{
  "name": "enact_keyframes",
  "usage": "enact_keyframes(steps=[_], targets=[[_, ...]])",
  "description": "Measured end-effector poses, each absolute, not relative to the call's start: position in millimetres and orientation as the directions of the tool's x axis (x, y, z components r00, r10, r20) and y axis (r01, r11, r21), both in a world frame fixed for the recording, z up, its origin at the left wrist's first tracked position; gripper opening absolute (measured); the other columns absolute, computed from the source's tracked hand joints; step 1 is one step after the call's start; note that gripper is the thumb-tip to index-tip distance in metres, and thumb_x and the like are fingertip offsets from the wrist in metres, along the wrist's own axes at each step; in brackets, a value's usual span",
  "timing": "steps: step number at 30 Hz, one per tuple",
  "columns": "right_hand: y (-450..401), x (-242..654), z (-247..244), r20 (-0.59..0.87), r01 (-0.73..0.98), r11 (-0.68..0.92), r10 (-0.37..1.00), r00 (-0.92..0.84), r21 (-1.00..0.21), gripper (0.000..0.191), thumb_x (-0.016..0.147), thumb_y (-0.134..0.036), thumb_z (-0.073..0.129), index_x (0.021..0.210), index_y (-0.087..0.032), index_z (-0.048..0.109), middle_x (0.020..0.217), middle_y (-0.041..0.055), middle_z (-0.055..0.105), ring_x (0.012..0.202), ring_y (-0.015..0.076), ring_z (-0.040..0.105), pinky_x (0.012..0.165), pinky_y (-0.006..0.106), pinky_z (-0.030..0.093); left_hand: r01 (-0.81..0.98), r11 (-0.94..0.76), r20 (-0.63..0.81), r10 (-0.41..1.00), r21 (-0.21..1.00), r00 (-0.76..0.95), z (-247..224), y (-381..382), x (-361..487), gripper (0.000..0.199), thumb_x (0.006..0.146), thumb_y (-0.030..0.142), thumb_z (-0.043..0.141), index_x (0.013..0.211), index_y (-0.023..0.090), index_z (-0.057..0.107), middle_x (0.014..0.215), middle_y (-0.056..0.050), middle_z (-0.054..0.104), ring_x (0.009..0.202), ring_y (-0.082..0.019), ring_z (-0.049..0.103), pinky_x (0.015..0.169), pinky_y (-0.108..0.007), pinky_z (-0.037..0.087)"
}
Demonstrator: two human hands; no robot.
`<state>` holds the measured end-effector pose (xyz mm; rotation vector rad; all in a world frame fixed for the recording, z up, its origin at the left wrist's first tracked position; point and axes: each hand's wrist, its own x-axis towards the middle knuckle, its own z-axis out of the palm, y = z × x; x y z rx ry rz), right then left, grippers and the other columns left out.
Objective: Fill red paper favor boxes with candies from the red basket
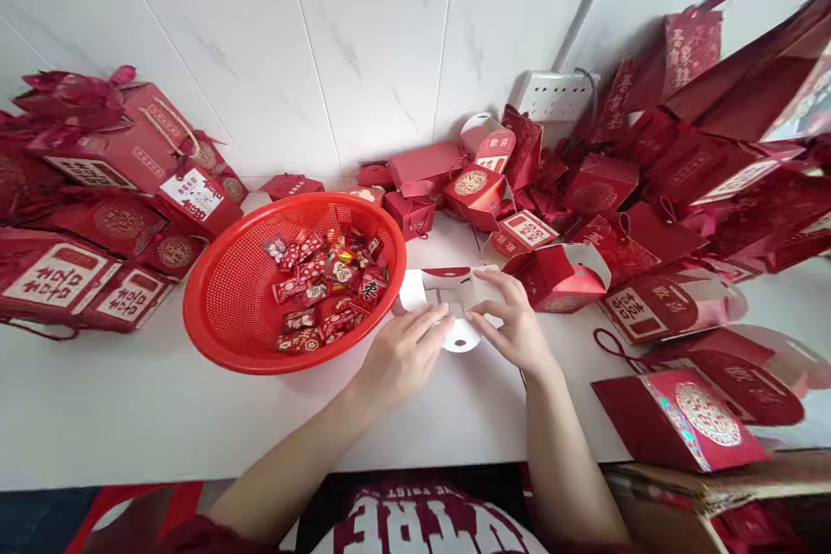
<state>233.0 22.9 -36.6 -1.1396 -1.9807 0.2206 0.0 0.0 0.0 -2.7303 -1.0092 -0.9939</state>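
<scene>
A small candy gift box [445, 298] stands on the white table in front of me, its top open and its white inner walls and flaps showing. My left hand [408, 352] is at the box's near left side, fingers together on the edge of a rounded white flap with a hole. My right hand [510, 322] grips the box's right side, with fingers bent over the rim. Both hands partly cover the box. Just left of it sits a red plastic basket [224, 277] with wrapped candies [325, 281] gathered toward its right side.
Red gift boxes [61, 277] are stacked at the left. Many more boxes and bags [681, 164] crowd the right side and the wall. A power strip [555, 95] rests against the tiled wall. A cardboard carton [675, 493] stands below the table's front right edge.
</scene>
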Motion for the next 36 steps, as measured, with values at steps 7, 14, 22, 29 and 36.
enact_keyframes(steps=[7, 14, 22, 29, 36], targets=[[20.3, 236.8, -39.0, 0.533, 0.637, 0.508, 0.828, -0.175, -0.580, 0.030, 0.091, -0.040, 0.069, 0.118, -0.028, 0.066, 0.162, 0.0071, 0.032, 0.149, 0.0354, 0.031, 0.120, 0.059, 0.032, 0.569, -0.765, 0.592, 0.618, 0.301, 0.517, 63.1, -26.5, -48.0, 0.023, 0.092, 0.015, 0.060, 0.112, 0.022, 0.070, 0.101, -0.003, 0.078, 0.095, -0.018, 0.072, 0.089, -0.033, 0.058], [19.0, 235.6, -42.6, 0.414, 0.594, 0.396, 0.903, -0.113, -0.700, 0.035, 0.093, -0.045, 0.065, 0.124, -0.030, 0.062, 0.167, 0.0062, 0.025, 0.148, 0.0326, 0.037, 0.116, 0.053, 0.040, 0.925, -0.262, 0.154, 0.962, 0.274, 0.227, 109.8, 68.0, -138.2, 0.034, 0.097, 0.045, 0.049, 0.116, 0.027, 0.071, 0.118, -0.001, 0.074, 0.106, -0.021, 0.069, 0.095, -0.031, 0.052], [21.7, 236.3, -45.7, 0.434, 0.589, 0.396, 0.897, -0.083, -0.705, 0.026, 0.096, -0.044, 0.061, 0.117, -0.029, 0.066, 0.160, 0.0065, 0.036, 0.143, 0.0313, 0.044, 0.112, 0.050, 0.045, 0.982, -0.189, -0.384, 0.908, -0.012, 0.170, 41.6, 158.2, -179.1, 0.043, 0.073, 0.042, 0.072, 0.108, 0.017, 0.073, 0.120, -0.015, 0.071, 0.113, -0.032, 0.066, 0.098, -0.035, 0.048], [21.1, 236.3, -45.9, 0.434, 0.598, 0.395, 0.897, -0.087, -0.697, 0.026, 0.096, -0.043, 0.061, 0.118, -0.030, 0.065, 0.160, 0.0058, 0.036, 0.143, 0.0301, 0.043, 0.114, 0.051, 0.041, 0.974, -0.226, -0.357, 0.908, 0.023, 0.219, 31.6, 160.4, -184.4, 0.032, 0.070, 0.044, 0.074, 0.089, 0.019, 0.069, 0.104, -0.010, 0.070, 0.095, -0.027, 0.067, 0.083, -0.031, 0.047], [21.1, 237.0, -44.8, 0.432, 0.600, 0.397, 0.897, -0.095, -0.694, 0.026, 0.096, -0.044, 0.061, 0.118, -0.030, 0.065, 0.160, 0.0064, 0.037, 0.143, 0.0292, 0.043, 0.115, 0.049, 0.040, 0.968, -0.181, -0.380, 0.894, 0.176, 0.237, 28.4, 162.4, -190.7, 0.054, 0.075, 0.059, 0.065, 0.112, 0.020, 0.066, 0.094, -0.005, 0.074, 0.082, -0.021, 0.067, 0.074, -0.027, 0.047]])
